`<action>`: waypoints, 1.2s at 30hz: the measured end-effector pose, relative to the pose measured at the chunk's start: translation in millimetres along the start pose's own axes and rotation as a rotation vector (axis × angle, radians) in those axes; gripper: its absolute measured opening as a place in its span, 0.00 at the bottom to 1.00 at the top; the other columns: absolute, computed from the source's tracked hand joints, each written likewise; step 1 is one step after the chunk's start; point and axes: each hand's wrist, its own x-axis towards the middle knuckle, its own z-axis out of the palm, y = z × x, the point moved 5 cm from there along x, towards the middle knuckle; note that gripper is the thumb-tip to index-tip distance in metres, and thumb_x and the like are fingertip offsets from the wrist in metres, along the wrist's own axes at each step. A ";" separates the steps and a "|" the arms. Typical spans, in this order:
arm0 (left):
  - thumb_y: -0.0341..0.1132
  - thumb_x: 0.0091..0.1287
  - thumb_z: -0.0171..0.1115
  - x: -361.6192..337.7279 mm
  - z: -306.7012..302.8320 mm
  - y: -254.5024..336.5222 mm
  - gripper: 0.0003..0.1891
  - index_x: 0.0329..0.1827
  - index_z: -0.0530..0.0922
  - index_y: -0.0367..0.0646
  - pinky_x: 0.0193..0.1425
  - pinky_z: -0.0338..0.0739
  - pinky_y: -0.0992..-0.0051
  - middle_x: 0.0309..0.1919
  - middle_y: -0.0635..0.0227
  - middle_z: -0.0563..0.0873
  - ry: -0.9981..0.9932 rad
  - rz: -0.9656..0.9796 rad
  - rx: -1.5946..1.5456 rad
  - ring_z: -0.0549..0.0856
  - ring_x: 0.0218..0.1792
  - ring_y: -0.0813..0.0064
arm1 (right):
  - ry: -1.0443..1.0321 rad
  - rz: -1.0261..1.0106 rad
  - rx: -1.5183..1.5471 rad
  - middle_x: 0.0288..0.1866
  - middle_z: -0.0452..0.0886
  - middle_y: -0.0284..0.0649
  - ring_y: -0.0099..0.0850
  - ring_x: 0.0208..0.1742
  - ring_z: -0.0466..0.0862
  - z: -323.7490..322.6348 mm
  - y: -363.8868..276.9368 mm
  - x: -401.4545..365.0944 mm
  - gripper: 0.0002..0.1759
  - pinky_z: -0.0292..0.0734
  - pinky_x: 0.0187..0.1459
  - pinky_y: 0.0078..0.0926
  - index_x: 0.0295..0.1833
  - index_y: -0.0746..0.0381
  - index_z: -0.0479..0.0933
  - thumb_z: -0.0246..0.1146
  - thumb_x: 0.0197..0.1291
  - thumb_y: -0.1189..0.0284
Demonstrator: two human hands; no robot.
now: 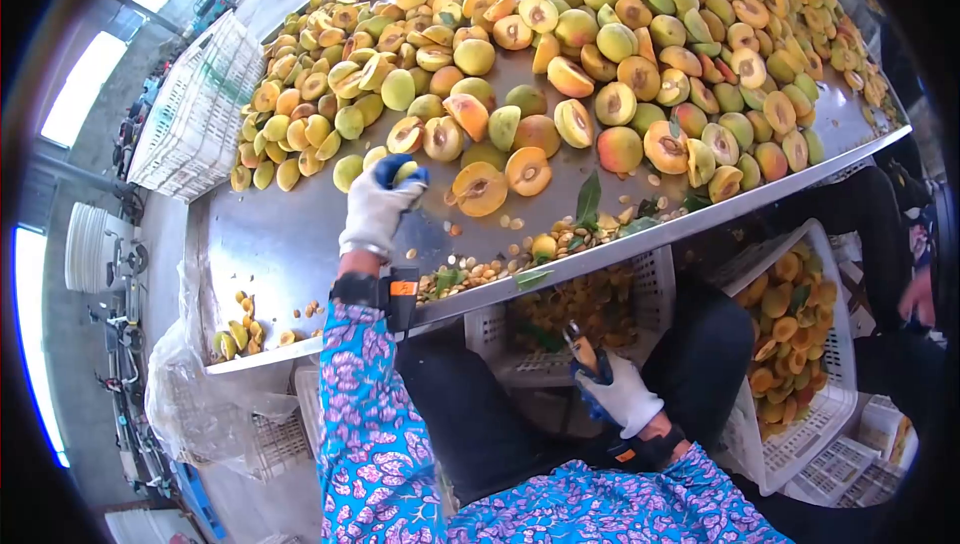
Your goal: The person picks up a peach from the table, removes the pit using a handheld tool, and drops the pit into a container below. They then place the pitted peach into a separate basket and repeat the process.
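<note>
My left hand (385,202), in a white glove with blue fingers, is above the metal table at the near edge of the fruit pile. Its fingers are closed around a small greenish-yellow peach piece (405,172). Beside it lie halved peaches (480,189) with yellow flesh and brown cut pits. Lower down, over my lap, my right hand (620,394) wears the same kind of glove. It grips a small tool (580,346) with a metal tip and an orange-brown body; the rest is hidden in the fingers.
A large peach pile (600,34) covers the far part of the metal table (290,234). Loose kernels (480,274) and leaves lie along its raised front rim. Crates of cut fruit stand under the table and at right (845,344). Another person's hand (917,299) shows far right.
</note>
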 end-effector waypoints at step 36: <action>0.51 0.73 0.47 -209.7 69.5 16.2 0.25 0.51 0.76 0.35 0.43 0.83 0.72 0.41 0.58 0.85 0.100 -0.328 -1.430 0.86 0.40 0.68 | 0.113 -0.512 -0.799 0.27 0.80 0.49 0.47 0.28 0.82 67.0 -144.8 -51.0 0.19 0.77 0.29 0.39 0.46 0.66 0.69 0.64 0.56 0.66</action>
